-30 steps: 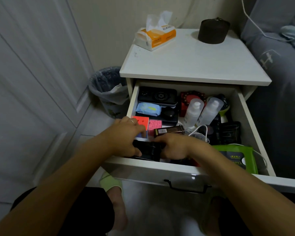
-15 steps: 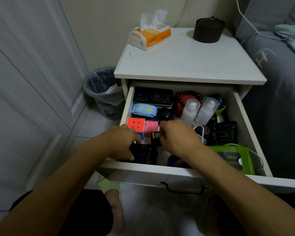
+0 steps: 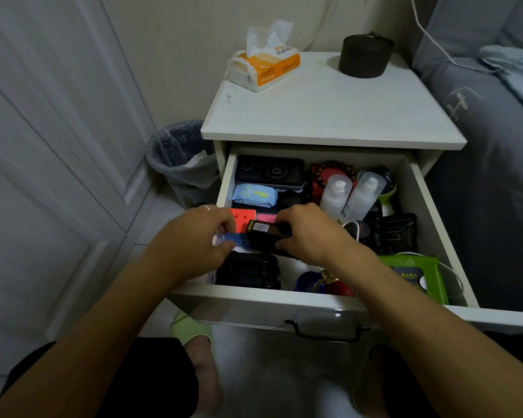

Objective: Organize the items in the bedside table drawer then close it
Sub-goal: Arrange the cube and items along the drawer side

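Observation:
The white drawer (image 3: 269, 300) of the bedside table stands pulled out and full. My right hand (image 3: 311, 233) grips a small dark box (image 3: 264, 236) with a barcode label, held tilted just above the contents at the left middle. My left hand (image 3: 194, 239) curls round a red and blue puzzle cube (image 3: 240, 226) right beside that box. A black ribbed case (image 3: 248, 271) lies in the front left corner. Behind sit a pink item (image 3: 266, 218), a blue packet (image 3: 254, 194) and a flat black case (image 3: 269, 173).
Two clear bottles (image 3: 349, 193), a red box with beads (image 3: 329, 170), a black pouch (image 3: 396, 233) and a green wipes pack (image 3: 411, 273) fill the drawer's right side. A tissue pack (image 3: 263, 67) and dark round container (image 3: 364, 57) stand on top. A bin (image 3: 178, 158) is left, a bed (image 3: 480, 146) right.
My right hand picked up the dark box and raised it toward the left. My left hand left the black ribbed case and went back to the puzzle cube.

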A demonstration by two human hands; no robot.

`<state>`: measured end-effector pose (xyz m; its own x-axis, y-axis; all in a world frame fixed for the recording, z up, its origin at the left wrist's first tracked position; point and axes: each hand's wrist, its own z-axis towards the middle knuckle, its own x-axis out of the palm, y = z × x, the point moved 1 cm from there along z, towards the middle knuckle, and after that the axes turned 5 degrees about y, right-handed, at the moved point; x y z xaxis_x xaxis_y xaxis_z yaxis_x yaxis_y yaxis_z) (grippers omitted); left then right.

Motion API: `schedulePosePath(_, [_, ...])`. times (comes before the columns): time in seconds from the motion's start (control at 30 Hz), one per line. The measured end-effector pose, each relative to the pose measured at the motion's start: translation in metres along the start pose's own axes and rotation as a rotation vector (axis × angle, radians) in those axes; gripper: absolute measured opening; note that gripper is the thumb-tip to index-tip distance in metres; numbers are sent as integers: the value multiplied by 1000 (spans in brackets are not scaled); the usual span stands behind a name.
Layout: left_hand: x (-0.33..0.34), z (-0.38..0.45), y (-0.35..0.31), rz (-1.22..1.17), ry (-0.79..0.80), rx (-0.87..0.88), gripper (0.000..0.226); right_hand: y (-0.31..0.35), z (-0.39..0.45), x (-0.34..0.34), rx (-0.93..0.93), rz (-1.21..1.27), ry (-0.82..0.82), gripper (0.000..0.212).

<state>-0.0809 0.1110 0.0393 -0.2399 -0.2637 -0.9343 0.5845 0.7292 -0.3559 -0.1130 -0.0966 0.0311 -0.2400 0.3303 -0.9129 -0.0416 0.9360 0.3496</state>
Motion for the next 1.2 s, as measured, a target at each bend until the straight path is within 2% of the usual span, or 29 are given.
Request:
schedulePosePath(0.07, [1,-1,8,-52,-17,-10,17,-1,0,1,17,-18,57,15])
schedulePosePath(0.17, [8,-1,16,-52,45,-15,15,0,-2,0,-4,2,85,17])
schedulePosePath(0.3, [13,1,13,11,18,14,25,9,-1,4,-89,85,158,38])
schedulePosePath(0.5, [19,18,-2,362,153,1,33,16,9,16,-60,180,263,40])
schedulePosePath(0.63, [20,26,-13,499,214,-46,34,15,8,17,-56,233,287,41])
schedulePosePath(0.77, [18,31,-17,529,222,-71,33,3,2,6,-24,220,220,38])
schedulePosePath(0.9, [17,33,-27,209,157,-6,42,-15,-15,-5,6,147,193,30])
schedulePosePath(0.97, [22,35,-36,110,194,8,54,-25,-22,-6,35,119,197,31])
schedulePosePath(1.1, [36,40,-42,283,355,1,77,-35,-24,-3,76,74,63,27])
schedulePosePath(1.2, [36,42,-42,309,395,-21,79,-38,-15,-5,99,-6,-50,18])
